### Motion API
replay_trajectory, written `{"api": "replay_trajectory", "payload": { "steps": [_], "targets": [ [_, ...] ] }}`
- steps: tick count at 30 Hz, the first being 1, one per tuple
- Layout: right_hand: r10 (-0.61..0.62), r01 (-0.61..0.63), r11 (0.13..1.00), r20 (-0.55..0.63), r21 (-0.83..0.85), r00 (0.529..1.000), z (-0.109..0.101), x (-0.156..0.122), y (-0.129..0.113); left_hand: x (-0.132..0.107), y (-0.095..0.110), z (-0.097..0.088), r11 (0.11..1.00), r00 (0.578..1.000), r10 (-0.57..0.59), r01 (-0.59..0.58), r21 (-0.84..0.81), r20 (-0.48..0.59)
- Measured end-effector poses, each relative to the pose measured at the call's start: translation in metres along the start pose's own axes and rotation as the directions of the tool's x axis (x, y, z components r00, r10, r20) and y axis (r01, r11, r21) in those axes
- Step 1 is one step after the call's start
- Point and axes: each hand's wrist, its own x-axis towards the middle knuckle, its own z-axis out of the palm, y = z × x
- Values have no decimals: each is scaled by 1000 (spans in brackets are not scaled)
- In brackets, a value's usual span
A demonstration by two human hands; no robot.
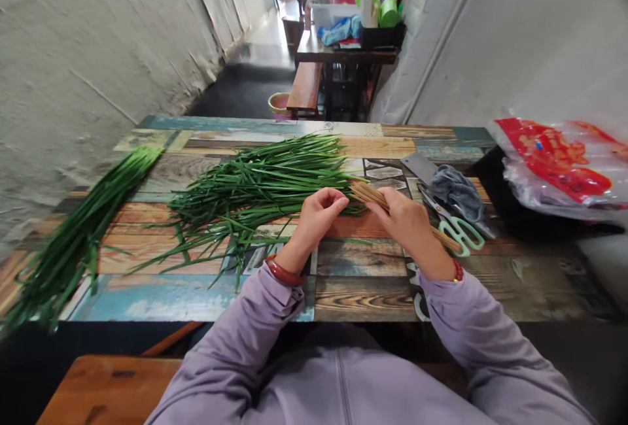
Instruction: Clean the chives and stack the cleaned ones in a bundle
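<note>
My right hand point(403, 221) is wrapped round a bundle of thin wooden skewers point(367, 193), whose tips point left and whose other ends show behind the wrist. Close to those tips, my left hand point(320, 217) is closed in a pinch; whatever lies between its thumb and finger is too small to make out. A loose pile of green garlic chives point(275, 180) spreads just beyond and to the left of it, pale ends to the right. A second bunch of chives point(93, 222) lies at the table's left end.
Right of my hands lie scissors point(461, 237) with pale green handles, a grey cloth point(456, 191) and a flat metal blade point(419, 167). Red and clear plastic packaging point(554, 160) sits at the table's point(363, 281) right end. A wooden bench point(305, 87) stands beyond.
</note>
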Motion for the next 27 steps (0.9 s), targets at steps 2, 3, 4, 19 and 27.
{"api": "replay_trajectory", "payload": {
  "steps": [2,3,4,19,27],
  "targets": [
    [-2,2,1000,-6,-2,1000,0,0,1,-1,1,1,1000,1000,-8,8,-12,1],
    [-4,4,1000,-7,-5,1000,0,0,1,-1,1,1,1000,1000,-8,8,-14,-3],
    [-6,6,1000,-7,-7,1000,0,0,1,-1,2,2,1000,1000,-6,6,-14,-9],
    [-35,36,999,-31,31,999,-1,-2,-7,-1,0,1,1000,999,-5,6,27,-37],
    [-71,73,997,-72,28,995,-1,-3,-7,0,-1,0,1000,1000,-19,19,-12,-1]
  ]
}}
